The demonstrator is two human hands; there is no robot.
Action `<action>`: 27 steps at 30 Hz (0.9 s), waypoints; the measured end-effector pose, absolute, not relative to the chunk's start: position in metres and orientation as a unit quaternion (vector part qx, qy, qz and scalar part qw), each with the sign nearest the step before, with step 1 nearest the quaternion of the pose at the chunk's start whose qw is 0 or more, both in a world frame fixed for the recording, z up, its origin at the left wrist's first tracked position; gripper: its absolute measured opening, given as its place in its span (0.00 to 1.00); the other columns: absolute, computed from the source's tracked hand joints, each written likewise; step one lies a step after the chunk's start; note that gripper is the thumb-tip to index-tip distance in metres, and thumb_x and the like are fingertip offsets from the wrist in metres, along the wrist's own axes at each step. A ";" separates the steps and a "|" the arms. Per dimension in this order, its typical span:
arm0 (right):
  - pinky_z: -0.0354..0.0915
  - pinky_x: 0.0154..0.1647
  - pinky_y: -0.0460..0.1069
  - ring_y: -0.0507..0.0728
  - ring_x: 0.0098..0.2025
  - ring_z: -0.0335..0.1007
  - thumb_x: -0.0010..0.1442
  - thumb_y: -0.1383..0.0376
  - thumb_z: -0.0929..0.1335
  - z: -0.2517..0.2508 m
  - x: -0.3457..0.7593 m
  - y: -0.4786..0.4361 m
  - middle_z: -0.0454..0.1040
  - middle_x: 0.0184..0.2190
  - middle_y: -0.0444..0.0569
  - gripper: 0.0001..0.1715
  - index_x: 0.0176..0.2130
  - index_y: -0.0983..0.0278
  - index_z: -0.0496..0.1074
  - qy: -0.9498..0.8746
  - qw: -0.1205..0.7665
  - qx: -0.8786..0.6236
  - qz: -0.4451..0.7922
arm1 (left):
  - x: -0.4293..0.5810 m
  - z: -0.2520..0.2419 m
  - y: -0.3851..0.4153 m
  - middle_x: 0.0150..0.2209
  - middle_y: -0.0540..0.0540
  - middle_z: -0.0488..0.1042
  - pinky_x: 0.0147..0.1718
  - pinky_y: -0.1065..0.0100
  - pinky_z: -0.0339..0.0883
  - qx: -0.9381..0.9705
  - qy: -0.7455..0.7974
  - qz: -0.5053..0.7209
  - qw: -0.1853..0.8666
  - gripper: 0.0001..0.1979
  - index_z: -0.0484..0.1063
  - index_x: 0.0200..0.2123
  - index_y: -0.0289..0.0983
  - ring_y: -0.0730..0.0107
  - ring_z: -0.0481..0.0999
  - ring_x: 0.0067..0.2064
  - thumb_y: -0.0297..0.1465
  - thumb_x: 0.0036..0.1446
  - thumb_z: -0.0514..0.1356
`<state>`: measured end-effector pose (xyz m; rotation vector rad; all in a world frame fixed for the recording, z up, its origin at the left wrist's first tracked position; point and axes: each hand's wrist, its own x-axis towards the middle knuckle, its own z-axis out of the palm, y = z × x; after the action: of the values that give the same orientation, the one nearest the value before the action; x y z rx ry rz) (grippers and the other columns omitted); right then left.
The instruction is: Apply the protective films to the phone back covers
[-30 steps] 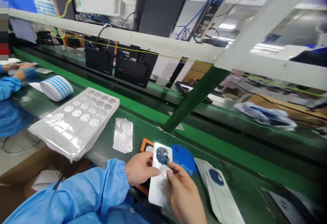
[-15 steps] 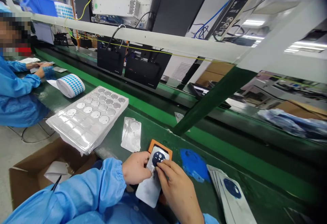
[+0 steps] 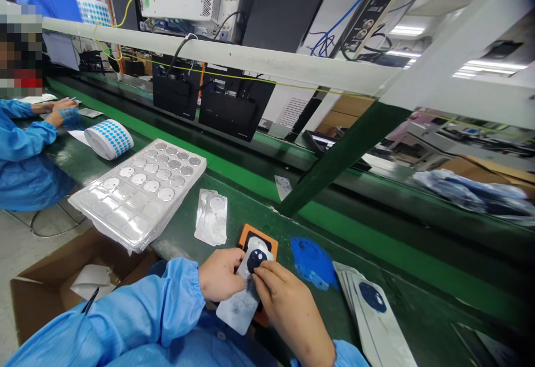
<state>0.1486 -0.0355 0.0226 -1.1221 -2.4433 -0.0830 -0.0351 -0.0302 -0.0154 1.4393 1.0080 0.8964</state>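
Over an orange frame (image 3: 264, 236) on the worktop (image 3: 178, 233), a person's left hand (image 3: 221, 275) and right hand (image 3: 288, 307) grasp a pale panel (image 3: 238, 308).

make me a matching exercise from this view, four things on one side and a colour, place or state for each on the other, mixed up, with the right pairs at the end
Things
1. sticker roll
2. cardboard box
3. plastic tray
4. silver plate

Places, colours, states
A. carries rows of round pieces
B. touched by the left hand and the right hand
C. blue-dotted white
D. brown, with something white inside

Right pairs
1-C, 2-D, 3-A, 4-B
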 end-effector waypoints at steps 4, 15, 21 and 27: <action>0.72 0.46 0.52 0.57 0.42 0.76 0.67 0.66 0.59 0.017 0.153 -0.038 0.78 0.43 0.53 0.16 0.43 0.63 0.75 -0.886 0.232 -0.394 -0.075 | -0.033 -0.016 -0.030 0.38 0.48 0.79 0.35 0.70 0.69 0.595 0.425 0.383 0.564 0.20 0.74 0.41 0.36 0.65 0.78 0.38 0.19 0.43 0.55; 0.63 0.33 0.51 0.56 0.31 0.67 0.62 0.72 0.62 0.007 0.142 -0.055 0.73 0.30 0.50 0.13 0.30 0.61 0.71 -0.891 0.135 -0.415 -0.124 | -0.028 -0.022 -0.033 0.33 0.50 0.78 0.36 0.70 0.68 0.598 0.431 0.374 0.563 0.19 0.74 0.40 0.36 0.67 0.76 0.35 0.20 0.43 0.57; 0.62 0.34 0.48 0.54 0.31 0.68 0.61 0.68 0.62 0.024 0.146 -0.043 0.73 0.29 0.47 0.10 0.28 0.61 0.69 -0.841 0.231 -0.487 0.052 | -0.027 -0.020 -0.032 0.34 0.49 0.78 0.33 0.72 0.66 0.570 0.424 0.372 0.597 0.21 0.74 0.41 0.35 0.68 0.75 0.34 0.19 0.41 0.56; 0.66 0.34 0.50 0.57 0.31 0.72 0.56 0.59 0.64 0.044 0.221 -0.003 0.76 0.27 0.47 0.12 0.34 0.62 0.74 -0.645 0.371 -0.637 0.200 | -0.024 -0.019 -0.033 0.32 0.49 0.77 0.30 0.73 0.65 0.443 0.392 0.417 0.690 0.21 0.73 0.39 0.34 0.68 0.75 0.33 0.18 0.38 0.56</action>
<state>0.2209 -0.0032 0.0436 -1.6333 -1.6545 0.5118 -0.0242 -0.0334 -0.0187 0.9896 0.8771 0.9333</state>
